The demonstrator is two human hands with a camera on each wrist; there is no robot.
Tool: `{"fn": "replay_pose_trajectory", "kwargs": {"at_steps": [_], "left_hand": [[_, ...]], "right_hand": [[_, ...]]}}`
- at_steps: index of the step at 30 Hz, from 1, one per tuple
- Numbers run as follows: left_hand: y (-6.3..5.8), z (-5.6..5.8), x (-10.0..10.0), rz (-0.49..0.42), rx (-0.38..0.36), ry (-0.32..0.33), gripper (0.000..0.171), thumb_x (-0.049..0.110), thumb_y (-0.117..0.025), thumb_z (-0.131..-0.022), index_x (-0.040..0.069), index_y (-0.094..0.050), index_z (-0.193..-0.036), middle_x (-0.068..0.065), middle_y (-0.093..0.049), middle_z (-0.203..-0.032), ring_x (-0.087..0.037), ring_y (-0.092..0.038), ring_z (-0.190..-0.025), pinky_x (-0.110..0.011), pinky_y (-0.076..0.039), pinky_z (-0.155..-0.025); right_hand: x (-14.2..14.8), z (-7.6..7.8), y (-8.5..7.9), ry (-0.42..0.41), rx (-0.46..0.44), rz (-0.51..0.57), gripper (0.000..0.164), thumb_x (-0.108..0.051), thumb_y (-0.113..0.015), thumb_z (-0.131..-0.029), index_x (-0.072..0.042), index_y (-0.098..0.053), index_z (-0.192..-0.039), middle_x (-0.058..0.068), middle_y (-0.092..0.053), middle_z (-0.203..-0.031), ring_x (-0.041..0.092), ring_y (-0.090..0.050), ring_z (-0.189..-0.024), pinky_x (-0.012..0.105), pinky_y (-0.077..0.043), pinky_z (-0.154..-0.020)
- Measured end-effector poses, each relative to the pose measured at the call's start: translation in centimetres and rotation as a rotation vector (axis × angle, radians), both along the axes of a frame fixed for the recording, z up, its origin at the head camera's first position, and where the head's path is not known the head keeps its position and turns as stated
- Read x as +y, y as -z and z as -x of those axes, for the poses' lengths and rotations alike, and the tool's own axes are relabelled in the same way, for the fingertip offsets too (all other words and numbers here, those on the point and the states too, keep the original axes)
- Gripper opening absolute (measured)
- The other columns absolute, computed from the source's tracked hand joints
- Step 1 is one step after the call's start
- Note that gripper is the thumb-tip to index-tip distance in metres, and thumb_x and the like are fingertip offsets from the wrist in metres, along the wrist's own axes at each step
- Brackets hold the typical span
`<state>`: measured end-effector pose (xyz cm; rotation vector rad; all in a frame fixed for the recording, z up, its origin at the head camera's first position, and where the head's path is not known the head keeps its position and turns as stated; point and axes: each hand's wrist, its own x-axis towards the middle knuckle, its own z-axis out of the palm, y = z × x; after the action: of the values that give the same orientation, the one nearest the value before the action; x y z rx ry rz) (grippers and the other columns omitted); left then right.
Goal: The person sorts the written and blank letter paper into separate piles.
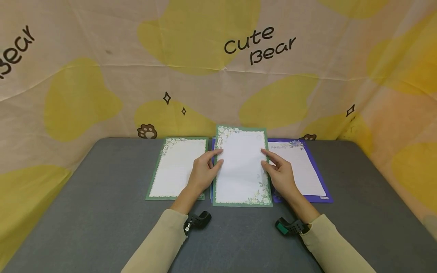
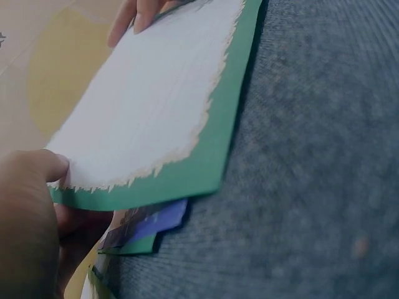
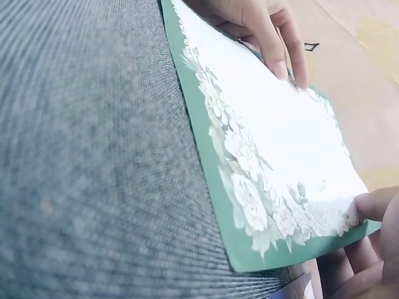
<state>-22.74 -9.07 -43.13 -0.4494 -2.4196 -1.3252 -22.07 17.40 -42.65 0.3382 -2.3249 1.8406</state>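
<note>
Head view: hands [image 1: 204,171] pinch middle green-bordered sheet [image 1: 241,167] by sides, long axis pointing toward patterned cloth [image 1: 205,87]

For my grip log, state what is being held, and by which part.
The middle green-bordered paper: the left hand pinches its left edge, the right hand its right edge.

Near the far edge of the tabletop [image 1: 85,227], between its corners, the left sheet [image 1: 177,167] and the right sheet [image 1: 305,170] flank the middle sheet [image 1: 242,167], which sits between the fingers of the left hand [image 1: 203,170] and right hand [image 1: 280,173] above partly covered sheets [image 1: 213,143], a cloth [image 1: 205,91] behind.
</note>
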Motion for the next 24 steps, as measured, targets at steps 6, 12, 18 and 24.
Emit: {"fn": "replay_pose_trajectory", "kwargs": {"at_steps": [6,12,18,24], "left_hand": [[0.1,0.1,0.0,-0.039,0.076,0.024,0.029,0.005,-0.071,-0.093,0.006,-0.073,-0.122,-0.014,-0.070,-0.099,-0.004,-0.042,-0.054,-0.021,-0.040,-0.050],[0.3,0.0,0.1,-0.090,0.107,0.049,0.016,0.001,-0.070,-0.093,0.003,-0.079,-0.106,-0.016,-0.071,-0.119,-0.008,-0.050,-0.060,-0.020,-0.043,-0.055],[0.2,0.0,0.1,-0.103,0.013,0.051,0.022,0.004,-0.073,-0.091,0.004,-0.077,-0.112,-0.015,-0.070,-0.123,-0.015,-0.060,-0.068,-0.019,-0.048,-0.059],[-1.4,0.3,-0.3,-0.059,-0.049,0.044,0.028,0.005,-0.073,-0.092,0.005,-0.075,-0.119,-0.011,-0.070,-0.124,-0.015,-0.059,-0.072,-0.019,-0.048,-0.060]], "right_hand": [[0.1,0.0,0.1,0.075,-0.039,-0.046,0.041,-0.010,-0.062,-0.100,-0.009,-0.060,-0.142,0.017,-0.057,-0.147,-0.001,-0.066,-0.059,0.015,-0.052,-0.059],[0.2,-0.1,0.3,0.150,-0.047,-0.099,0.040,-0.010,-0.066,-0.097,-0.011,-0.064,-0.137,-0.003,-0.048,-0.049,0.001,-0.032,-0.039,0.021,-0.031,-0.041],[0.0,-0.3,0.0,0.157,-0.064,-0.089,0.042,-0.010,-0.066,-0.097,-0.012,-0.064,-0.138,-0.002,-0.062,-0.059,0.003,-0.029,-0.038,0.021,-0.030,-0.040],[-0.4,-0.5,-1.9,0.121,-0.094,-0.184,0.046,-0.014,-0.064,-0.098,-0.015,-0.059,-0.144,0.003,-0.061,-0.061,0.005,-0.028,-0.038,0.023,-0.030,-0.040]]}}
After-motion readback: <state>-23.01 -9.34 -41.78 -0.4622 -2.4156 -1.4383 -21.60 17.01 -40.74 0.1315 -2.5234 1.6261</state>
